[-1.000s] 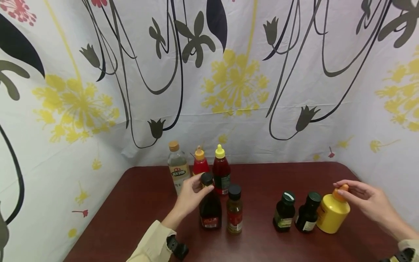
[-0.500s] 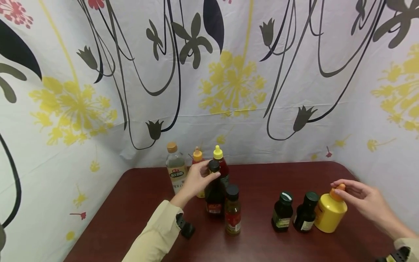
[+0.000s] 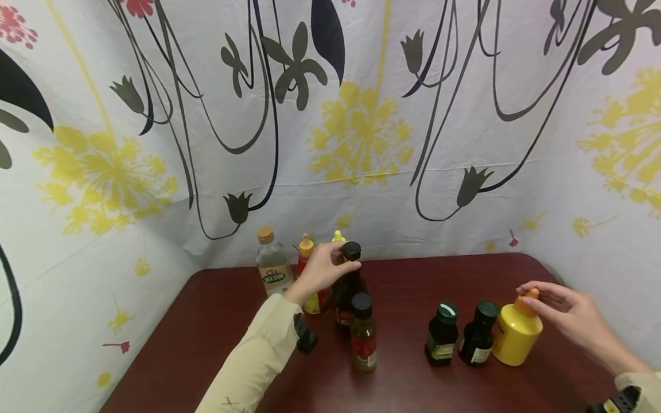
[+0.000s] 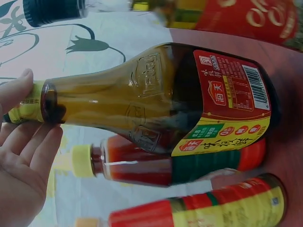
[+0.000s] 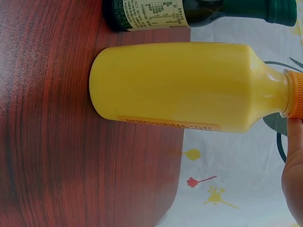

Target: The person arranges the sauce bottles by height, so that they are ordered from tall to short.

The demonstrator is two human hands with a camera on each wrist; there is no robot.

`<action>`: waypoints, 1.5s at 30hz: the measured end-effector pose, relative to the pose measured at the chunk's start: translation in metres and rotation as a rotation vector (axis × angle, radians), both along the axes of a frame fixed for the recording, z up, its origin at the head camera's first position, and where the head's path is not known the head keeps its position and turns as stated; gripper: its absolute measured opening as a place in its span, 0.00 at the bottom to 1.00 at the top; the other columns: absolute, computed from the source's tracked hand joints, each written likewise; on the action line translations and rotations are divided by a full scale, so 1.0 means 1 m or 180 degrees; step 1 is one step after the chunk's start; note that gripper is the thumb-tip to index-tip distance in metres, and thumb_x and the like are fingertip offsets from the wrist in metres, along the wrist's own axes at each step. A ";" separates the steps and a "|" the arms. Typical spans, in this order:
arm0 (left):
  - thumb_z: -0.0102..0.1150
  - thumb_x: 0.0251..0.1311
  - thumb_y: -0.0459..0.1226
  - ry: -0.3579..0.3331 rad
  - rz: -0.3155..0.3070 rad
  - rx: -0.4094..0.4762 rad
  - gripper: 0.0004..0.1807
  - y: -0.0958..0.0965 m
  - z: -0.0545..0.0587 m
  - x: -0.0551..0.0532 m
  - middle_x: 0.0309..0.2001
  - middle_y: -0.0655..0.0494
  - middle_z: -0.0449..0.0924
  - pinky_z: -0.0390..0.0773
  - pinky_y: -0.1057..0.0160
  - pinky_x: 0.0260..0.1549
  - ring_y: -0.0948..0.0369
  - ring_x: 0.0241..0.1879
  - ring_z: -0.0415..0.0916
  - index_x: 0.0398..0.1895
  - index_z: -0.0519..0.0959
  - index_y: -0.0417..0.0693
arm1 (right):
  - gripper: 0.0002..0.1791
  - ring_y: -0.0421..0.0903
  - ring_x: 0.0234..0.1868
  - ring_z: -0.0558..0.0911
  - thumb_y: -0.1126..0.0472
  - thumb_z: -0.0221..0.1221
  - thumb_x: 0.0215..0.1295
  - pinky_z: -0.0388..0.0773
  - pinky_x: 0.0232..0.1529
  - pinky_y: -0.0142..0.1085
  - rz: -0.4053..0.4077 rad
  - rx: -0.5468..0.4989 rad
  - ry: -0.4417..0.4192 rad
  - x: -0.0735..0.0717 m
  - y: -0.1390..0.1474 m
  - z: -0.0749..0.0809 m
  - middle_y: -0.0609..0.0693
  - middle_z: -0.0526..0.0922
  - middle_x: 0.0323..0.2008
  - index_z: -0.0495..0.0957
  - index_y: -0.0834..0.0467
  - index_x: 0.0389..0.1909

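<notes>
My left hand [image 3: 322, 268] grips the neck of a dark soy sauce bottle [image 4: 142, 94] just below its black cap. The bottle stands upright in the head view, among the other bottles. A brown-red sauce bottle with a yellow cap [image 4: 137, 161] is mostly hidden behind it in the head view. A red squeeze bottle [image 4: 203, 205] is partly behind my left wrist. On the right, my right hand [image 3: 573, 312] pinches the orange cap [image 5: 297, 94] of a yellow squeeze bottle [image 5: 175, 87], which stands on the table.
A red-labelled bottle with a black cap [image 3: 364, 344] stands in front of the soy sauce. Two dark bottles with green caps, one left [image 3: 441, 338] and one right [image 3: 477, 338], adjoin the yellow bottle. A clear bottle [image 3: 273, 269] stands back left. Patterned cloth [image 3: 372, 218] hangs behind the table [image 3: 403, 390].
My left hand has carried the soy sauce bottle back and to the right, behind the red-labelled bottle and before the yellow-capped one. My right hand stays on the yellow bottle's cap.
</notes>
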State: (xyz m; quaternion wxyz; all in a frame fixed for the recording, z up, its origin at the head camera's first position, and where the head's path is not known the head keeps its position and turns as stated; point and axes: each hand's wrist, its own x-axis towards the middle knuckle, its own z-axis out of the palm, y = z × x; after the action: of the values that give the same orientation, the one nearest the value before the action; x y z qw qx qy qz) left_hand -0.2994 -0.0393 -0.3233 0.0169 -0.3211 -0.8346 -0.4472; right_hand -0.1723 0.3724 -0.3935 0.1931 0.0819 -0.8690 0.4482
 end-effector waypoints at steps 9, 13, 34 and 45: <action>0.63 0.50 0.38 -0.0182 -0.0103 -0.0033 0.21 0.023 0.009 -0.009 0.42 0.54 0.78 0.75 0.67 0.36 0.65 0.37 0.76 0.49 0.75 0.46 | 0.12 0.26 0.39 0.76 0.69 0.55 0.59 0.72 0.33 0.20 0.0035 -0.0083 0.0048 0.000 -0.005 0.005 0.35 0.80 0.35 0.74 0.67 0.44; 0.63 0.49 0.38 -0.0184 -0.0096 -0.0047 0.20 0.032 0.009 -0.015 0.41 0.54 0.78 0.75 0.67 0.36 0.64 0.38 0.77 0.48 0.75 0.45 | 0.12 0.27 0.39 0.76 0.69 0.55 0.58 0.72 0.32 0.21 0.0046 -0.0105 0.0050 0.001 -0.007 0.005 0.38 0.81 0.36 0.74 0.66 0.44; 0.65 0.47 0.36 -0.0076 -0.0082 -0.0011 0.18 0.049 -0.016 -0.037 0.39 0.53 0.78 0.75 0.69 0.34 0.64 0.37 0.77 0.44 0.77 0.44 | 0.12 0.27 0.38 0.77 0.69 0.55 0.59 0.73 0.31 0.22 0.0068 -0.0064 0.0061 0.003 -0.010 0.005 0.35 0.80 0.36 0.74 0.67 0.44; 0.63 0.50 0.39 -0.0085 0.0028 -0.0289 0.25 0.055 -0.018 -0.045 0.45 0.51 0.76 0.74 0.66 0.40 0.60 0.42 0.75 0.53 0.71 0.43 | 0.12 0.28 0.39 0.77 0.70 0.54 0.59 0.74 0.33 0.22 0.0110 -0.0090 0.0095 0.004 -0.006 0.003 0.35 0.80 0.36 0.73 0.69 0.44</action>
State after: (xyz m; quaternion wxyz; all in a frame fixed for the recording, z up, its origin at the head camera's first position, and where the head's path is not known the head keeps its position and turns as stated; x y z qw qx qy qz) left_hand -0.3447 0.0158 -0.3415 -0.0070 -0.3119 -0.8556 -0.4131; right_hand -0.1683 0.3666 -0.3909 0.1994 0.1010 -0.8580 0.4624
